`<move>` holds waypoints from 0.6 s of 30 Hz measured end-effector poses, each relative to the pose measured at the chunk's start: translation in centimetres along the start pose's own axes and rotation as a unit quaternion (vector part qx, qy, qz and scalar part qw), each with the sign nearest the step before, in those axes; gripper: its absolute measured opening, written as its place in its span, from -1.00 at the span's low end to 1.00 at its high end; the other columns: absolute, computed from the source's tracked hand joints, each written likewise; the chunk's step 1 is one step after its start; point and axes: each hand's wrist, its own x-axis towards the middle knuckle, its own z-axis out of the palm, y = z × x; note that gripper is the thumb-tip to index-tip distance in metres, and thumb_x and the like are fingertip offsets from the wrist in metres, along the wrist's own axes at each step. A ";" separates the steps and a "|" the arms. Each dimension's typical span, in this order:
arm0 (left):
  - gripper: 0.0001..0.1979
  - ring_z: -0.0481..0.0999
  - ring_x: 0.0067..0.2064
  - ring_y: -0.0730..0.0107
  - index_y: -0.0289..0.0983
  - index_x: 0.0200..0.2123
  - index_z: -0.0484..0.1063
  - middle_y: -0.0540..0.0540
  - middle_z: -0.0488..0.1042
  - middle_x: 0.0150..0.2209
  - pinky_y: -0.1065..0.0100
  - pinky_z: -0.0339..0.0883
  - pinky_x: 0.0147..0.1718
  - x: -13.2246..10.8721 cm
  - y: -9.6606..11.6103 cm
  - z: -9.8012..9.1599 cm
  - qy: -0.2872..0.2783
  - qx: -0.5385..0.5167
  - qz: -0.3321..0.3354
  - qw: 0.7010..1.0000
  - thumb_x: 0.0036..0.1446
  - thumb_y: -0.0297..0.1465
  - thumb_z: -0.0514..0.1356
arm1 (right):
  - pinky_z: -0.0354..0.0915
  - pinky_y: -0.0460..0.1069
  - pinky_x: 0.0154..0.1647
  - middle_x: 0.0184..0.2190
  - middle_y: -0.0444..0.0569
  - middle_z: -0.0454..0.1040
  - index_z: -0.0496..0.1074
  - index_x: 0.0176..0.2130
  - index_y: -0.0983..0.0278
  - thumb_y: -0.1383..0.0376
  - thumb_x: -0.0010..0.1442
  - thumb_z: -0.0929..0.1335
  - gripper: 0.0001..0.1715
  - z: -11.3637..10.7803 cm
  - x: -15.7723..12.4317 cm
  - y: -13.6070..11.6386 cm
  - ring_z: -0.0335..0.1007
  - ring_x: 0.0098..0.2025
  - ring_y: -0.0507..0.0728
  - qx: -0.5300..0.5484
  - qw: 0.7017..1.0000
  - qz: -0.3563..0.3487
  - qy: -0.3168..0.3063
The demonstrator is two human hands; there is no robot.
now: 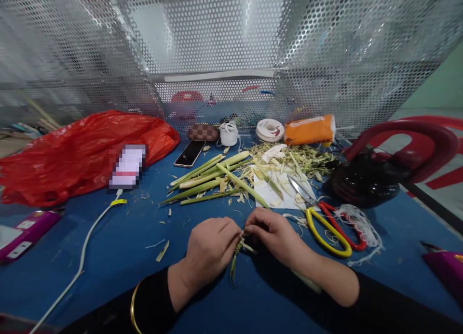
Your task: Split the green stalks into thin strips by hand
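Note:
My left hand and my right hand meet low in the middle of the view, fingertips pinched together. Between them is a small braided-looking piece of green plant strips, its loose ends hanging below my left fingers. A pale stalk also shows under my right forearm. Just beyond the hands lie several green stalks and a white paper sheet. Scissors with yellow and red handles rest to the right, partly over the paper. Tangled white string touches the red handle.
Plant shreds are heaped behind the paper. A black rounded object with a red handle stands right. Farther back are an orange packet, a spool and a dark phone. A red plastic bag and a charging phone lie left.

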 end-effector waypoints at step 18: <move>-0.84 0.45 -0.28 0.36 -0.26 -0.37 0.37 -0.07 0.51 -0.31 0.31 0.29 -0.30 -0.5 0.3 -1.1 -0.057 -0.068 0.043 0.995 0.19 -0.55 0.04 | 0.17 -0.05 -0.37 -0.54 -0.15 0.30 0.27 -0.52 0.23 0.48 0.13 0.29 -0.76 -0.1 0.2 0.5 0.27 -0.40 0.08 -0.122 0.991 -0.014 0.055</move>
